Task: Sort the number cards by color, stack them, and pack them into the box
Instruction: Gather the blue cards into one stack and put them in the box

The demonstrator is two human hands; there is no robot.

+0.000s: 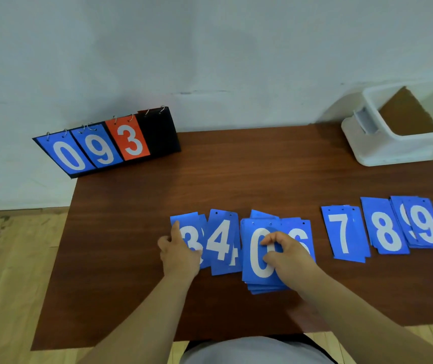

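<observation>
Blue number cards lie in a row along the front of the brown table (236, 174). My left hand (180, 252) grips the left edge of the 3 cards (190, 239), thumb up along the card's side. Beside them lie the 4 cards (222, 241). My right hand (287, 254) holds the stack topped by a 0 card (258, 256), fingers curled over its right side, partly covering the 6 card (300, 235). To the right lie the 7 cards (344, 233), the 8 cards (383, 229) and the 9 cards (424, 224). The clear plastic box (404, 143) stands at the back right.
A black flip scoreboard (107, 143) stands at the table's back left corner, showing blue 0, blue 9 and a red 3. A white wall rises behind the table. Wooden floor shows at the left and front.
</observation>
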